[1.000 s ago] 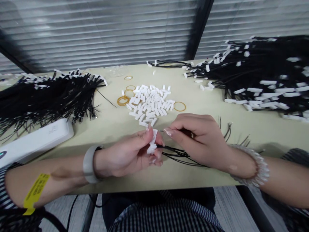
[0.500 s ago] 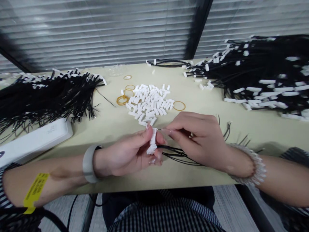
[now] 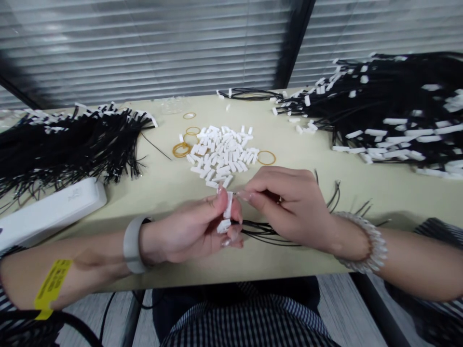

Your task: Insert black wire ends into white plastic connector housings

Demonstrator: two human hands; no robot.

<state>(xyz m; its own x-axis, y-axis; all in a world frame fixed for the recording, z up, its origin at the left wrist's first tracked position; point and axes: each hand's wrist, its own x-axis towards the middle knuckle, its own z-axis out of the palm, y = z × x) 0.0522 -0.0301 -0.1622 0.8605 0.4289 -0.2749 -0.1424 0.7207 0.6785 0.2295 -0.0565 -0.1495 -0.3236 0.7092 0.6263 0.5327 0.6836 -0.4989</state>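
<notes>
My left hand (image 3: pixel 202 224) is closed around a white plastic connector housing (image 3: pixel 228 205), pinched upright between thumb and fingers. Lower in the same palm sits another white connector (image 3: pixel 224 226), from which black wires (image 3: pixel 265 231) run off to the right beneath my other hand. My right hand (image 3: pixel 292 205) pinches the thin end of a black wire (image 3: pixel 235 193) at the right side of the upright housing, near its top. Whether the wire tip is inside the housing is too small to tell. Just beyond my fingertips lies a pile of loose white housings (image 3: pixel 224 154).
Yellow rubber bands (image 3: pixel 181 150) lie beside the pile. Bundled black wires with white connectors (image 3: pixel 394 111) are heaped at right, more black wires (image 3: pixel 72 144) at left. A white power strip (image 3: pixel 54 209) lies front left. Blinds (image 3: pixel 144 48) stand behind the table (image 3: pixel 173 180).
My right hand has shifted slightly left, toward the housing. The two white connectors in my left hand now show a wider gap between them.
</notes>
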